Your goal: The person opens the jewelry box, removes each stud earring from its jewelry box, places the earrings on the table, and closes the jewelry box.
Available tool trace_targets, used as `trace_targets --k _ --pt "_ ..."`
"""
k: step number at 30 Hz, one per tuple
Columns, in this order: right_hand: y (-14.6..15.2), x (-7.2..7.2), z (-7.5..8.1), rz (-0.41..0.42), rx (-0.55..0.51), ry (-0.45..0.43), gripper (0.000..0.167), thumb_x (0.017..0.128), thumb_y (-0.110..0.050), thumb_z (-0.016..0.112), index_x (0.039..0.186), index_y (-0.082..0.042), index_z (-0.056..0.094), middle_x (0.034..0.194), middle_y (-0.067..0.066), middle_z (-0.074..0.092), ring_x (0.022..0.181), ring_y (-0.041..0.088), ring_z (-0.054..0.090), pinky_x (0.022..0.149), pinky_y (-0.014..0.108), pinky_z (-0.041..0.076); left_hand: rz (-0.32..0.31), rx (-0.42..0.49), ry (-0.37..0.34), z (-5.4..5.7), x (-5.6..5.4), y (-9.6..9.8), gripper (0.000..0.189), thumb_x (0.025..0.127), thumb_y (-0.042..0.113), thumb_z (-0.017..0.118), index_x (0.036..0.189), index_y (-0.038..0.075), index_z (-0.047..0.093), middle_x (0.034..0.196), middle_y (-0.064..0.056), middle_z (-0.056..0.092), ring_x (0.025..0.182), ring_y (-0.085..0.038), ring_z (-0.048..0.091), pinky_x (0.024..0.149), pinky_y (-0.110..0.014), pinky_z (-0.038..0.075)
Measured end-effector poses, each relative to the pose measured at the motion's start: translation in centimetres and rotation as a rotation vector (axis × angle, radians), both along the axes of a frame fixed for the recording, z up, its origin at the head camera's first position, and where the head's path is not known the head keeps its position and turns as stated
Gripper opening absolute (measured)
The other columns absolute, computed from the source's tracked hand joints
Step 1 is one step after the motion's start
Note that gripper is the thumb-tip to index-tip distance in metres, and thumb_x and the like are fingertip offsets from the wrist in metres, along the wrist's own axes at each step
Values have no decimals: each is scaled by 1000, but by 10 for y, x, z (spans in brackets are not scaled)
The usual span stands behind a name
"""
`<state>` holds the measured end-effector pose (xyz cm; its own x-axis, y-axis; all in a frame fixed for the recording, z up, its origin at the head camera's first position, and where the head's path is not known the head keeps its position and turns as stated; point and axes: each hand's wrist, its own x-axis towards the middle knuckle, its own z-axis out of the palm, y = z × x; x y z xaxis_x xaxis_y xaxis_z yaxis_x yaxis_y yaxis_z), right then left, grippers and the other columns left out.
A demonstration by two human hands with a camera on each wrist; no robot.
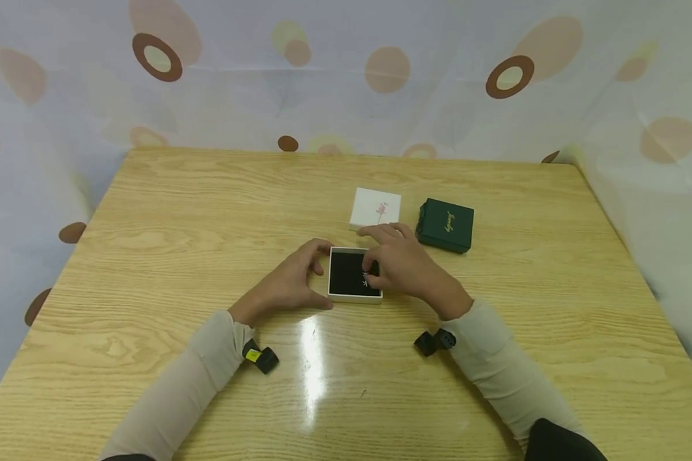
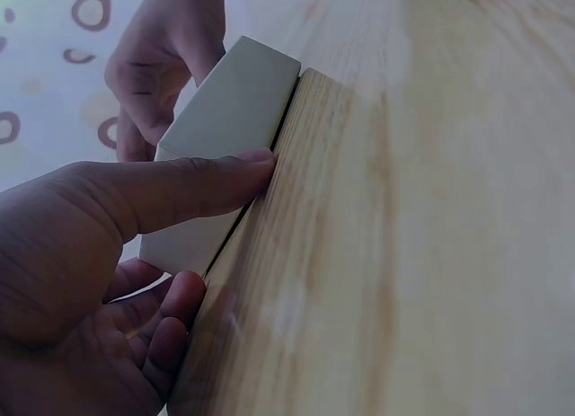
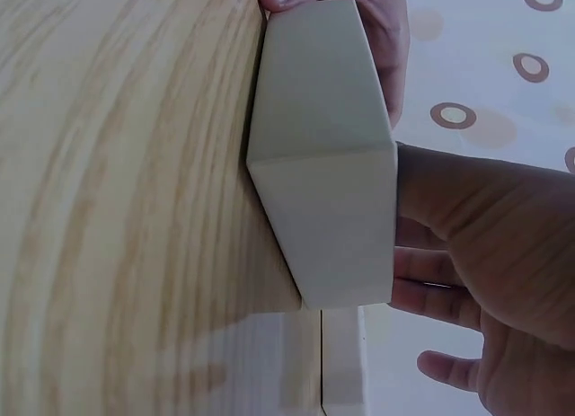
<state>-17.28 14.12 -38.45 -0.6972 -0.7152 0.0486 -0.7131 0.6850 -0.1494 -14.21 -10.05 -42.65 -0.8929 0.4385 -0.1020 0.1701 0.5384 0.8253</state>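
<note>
A white open box (image 1: 354, 299) with a black insert (image 1: 346, 272) lies on the table between both hands. My left hand (image 1: 291, 278) grips its left end, the thumb (image 2: 207, 184) along the near side and fingers at the far left corner. My right hand (image 1: 400, 259) reaches over the right side, thumb and index finger pinching at a small silver piece of jewelry (image 1: 365, 279) on the insert. The fingers partly cover this piece. From the right wrist, the box's plain outer walls (image 3: 323, 84) show, while its inside is hidden.
Behind the right hand lies a white lid (image 1: 369, 205) with a pink flower print. A dark green box (image 1: 446, 224) with gold lettering and a ribbon sits to its right. The wooden table (image 1: 179, 211) ends at a patterned curtain (image 1: 334, 77).
</note>
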Motion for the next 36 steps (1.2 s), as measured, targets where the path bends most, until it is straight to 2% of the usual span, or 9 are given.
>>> trace_targets --k 6,24,36 --pt "-1 0 -3 -9 10 0 11 83 -30 78 82 -19 75 144 9 55 136 29 49 113 57 32 0 7 -12 1 0 0 97 64 16 94 144 14 39 116 -8 55 103 -21 51 89 -34 43" --pt "2 -1 -5 49 -15 66 12 85 -29 76 82 -18 73 140 10 57 130 28 53 114 56 32 -2 -5 -20 3 0 1 97 64 16 94 144 15 39 112 -9 56 103 -22 52 86 -33 42" --pt "2 -1 -2 54 -44 51 11 86 -27 75 81 -18 72 139 10 58 129 28 54 114 57 31 -3 -7 -21 4 0 1 97 65 16 94 145 14 38 110 -9 55 102 -21 52 84 -32 42"
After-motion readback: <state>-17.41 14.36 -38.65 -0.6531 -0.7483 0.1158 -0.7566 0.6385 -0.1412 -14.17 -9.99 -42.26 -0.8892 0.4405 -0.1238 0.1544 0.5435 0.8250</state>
